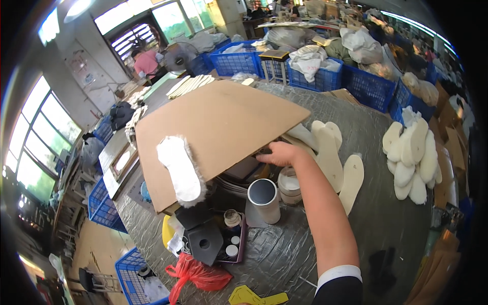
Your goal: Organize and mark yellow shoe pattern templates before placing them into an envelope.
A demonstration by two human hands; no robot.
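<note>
One bare right hand (pixel 280 153) seen, its fingers bent at near edge of large tan cardboard sheet (pixel 218 122); fingertips partly hidden, so whether sheet is gripped cannot be told. White fuzzy-edged insole (pixel 179 170) laid on sheet's left part. Just below hand, white cylindrical cup (pixel 265 209) with dark lid (pixel 263 191) placed beside round whitish jar (pixel 290 187). To right, long flat cream insoles (pixel 328 155) spread on dark plastic-covered table (pixel 376 127); farther right, fluffy cream insoles (pixel 414 160) heaped. Beyond table, blue plastic crates (pixel 366 90) lined up.
</note>
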